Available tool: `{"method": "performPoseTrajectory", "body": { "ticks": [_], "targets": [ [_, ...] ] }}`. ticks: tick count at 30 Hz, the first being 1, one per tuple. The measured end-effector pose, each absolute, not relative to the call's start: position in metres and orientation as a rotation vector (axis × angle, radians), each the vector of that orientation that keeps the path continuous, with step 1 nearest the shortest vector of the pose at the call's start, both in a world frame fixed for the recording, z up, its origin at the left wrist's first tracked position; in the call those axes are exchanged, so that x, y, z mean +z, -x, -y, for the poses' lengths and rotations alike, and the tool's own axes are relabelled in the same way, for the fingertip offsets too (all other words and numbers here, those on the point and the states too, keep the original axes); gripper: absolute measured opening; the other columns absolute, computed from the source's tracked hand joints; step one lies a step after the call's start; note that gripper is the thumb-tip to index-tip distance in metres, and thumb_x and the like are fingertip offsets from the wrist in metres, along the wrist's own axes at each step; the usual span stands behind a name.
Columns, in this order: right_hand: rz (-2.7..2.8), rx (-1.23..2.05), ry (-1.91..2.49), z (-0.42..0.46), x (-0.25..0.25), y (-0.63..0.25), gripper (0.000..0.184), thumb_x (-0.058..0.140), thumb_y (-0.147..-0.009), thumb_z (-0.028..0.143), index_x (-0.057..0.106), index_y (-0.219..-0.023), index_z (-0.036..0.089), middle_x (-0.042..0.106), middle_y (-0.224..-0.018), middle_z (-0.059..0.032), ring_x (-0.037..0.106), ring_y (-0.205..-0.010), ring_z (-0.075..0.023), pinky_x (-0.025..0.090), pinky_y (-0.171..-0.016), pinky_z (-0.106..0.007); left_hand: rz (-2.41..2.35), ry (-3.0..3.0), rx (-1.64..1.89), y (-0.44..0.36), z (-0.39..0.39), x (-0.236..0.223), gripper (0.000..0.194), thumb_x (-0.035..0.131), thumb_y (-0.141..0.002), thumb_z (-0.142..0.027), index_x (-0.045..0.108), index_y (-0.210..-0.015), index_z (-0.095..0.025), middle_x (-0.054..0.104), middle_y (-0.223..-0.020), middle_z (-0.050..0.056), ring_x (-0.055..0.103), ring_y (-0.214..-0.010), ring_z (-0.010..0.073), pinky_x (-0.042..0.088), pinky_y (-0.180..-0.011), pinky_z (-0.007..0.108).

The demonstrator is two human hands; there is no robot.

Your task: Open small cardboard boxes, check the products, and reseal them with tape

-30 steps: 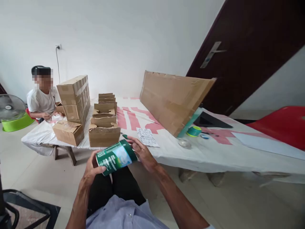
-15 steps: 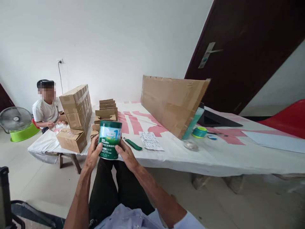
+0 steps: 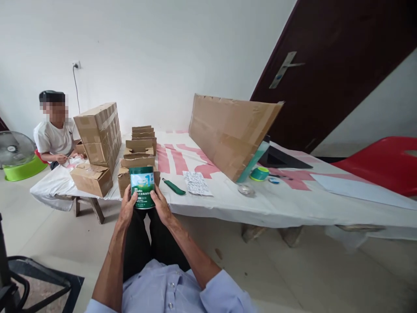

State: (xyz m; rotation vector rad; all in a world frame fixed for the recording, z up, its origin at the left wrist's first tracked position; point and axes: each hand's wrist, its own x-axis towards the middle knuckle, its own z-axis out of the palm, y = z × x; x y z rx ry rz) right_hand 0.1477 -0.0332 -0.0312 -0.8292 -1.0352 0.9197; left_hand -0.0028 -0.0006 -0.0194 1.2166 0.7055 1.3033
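A green milk powder can [image 3: 142,187] with a dark green lid stands upright between my two hands, over my lap at the table's front edge. My left hand [image 3: 126,208] grips its left side, thumb on the front. From the other side my right hand [image 3: 162,206] holds it, thumb also on the front label. Just beyond the can are open cardboard boxes [image 3: 138,150] in a row. Right of it lie a green utility knife [image 3: 174,187] and a sheet of paper [image 3: 197,183] covered in small marks.
Taped cartons [image 3: 97,130] stack at left, with a smaller carton [image 3: 92,178] before them. Behind sits another person [image 3: 55,139], hands low by the table. A large cardboard panel [image 3: 231,130] leans on the white-covered table [image 3: 276,213]. Green tape [image 3: 259,174] and a red chair [image 3: 384,165] are right.
The can has shifted slightly left and nearer my body in the view, still held by both hands. The surroundings have slid a little left as the camera turned.
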Motion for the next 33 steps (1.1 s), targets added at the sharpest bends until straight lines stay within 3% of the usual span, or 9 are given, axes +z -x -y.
{"method": "performPoseTrajectory", "body": {
  "ticks": [8,16,23,33],
  "targets": [
    [1.031,0.929,0.832,0.0336,-0.0269,-0.1477,0.073,0.068,-0.09,0.071,0.06,-0.15,0.031,0.06,-0.157,-0.0026,0.052,-0.148,-0.03,0.04,-0.127,-0.05,-0.694,-1.175,1.321,0.0017,-0.0008,-0.0182,0.067,0.084,-0.082,-0.058,0.067,-0.138,-0.025,0.066,-0.148,0.01,0.054,-0.146,0.0337,0.041,-0.124,0.048],
    [1.034,0.926,0.838,0.0317,-0.0336,-0.1506,0.07,0.067,-0.093,0.066,0.058,-0.152,0.03,0.057,-0.16,-0.0021,0.05,-0.15,-0.0289,0.037,-0.129,-0.051,-0.68,-1.156,1.31,0.002,-0.0006,-0.0209,0.071,0.082,-0.084,-0.058,0.064,-0.143,-0.024,0.063,-0.153,0.01,0.047,-0.152,0.0362,0.037,-0.127,0.051],
    [1.001,0.942,0.848,0.0324,-0.0316,-0.1506,0.074,0.07,-0.088,0.071,0.061,-0.149,0.031,0.057,-0.159,-0.002,0.048,-0.151,-0.0299,0.036,-0.129,-0.053,-0.672,-1.124,1.317,0.0023,-0.0004,-0.0221,0.072,0.083,-0.083,-0.057,0.065,-0.144,-0.024,0.064,-0.152,0.01,0.046,-0.153,0.0379,0.038,-0.128,0.053],
    [1.014,0.953,0.823,0.0324,-0.0259,-0.1515,0.065,0.068,-0.091,0.069,0.065,-0.145,0.034,0.063,-0.153,-0.0004,0.055,-0.147,-0.0309,0.04,-0.127,-0.056,-0.651,-1.112,1.309,0.0017,-0.0001,-0.0198,0.072,0.081,-0.085,-0.057,0.063,-0.147,-0.024,0.062,-0.155,0.011,0.044,-0.154,0.0377,0.038,-0.128,0.053]
  ]
}}
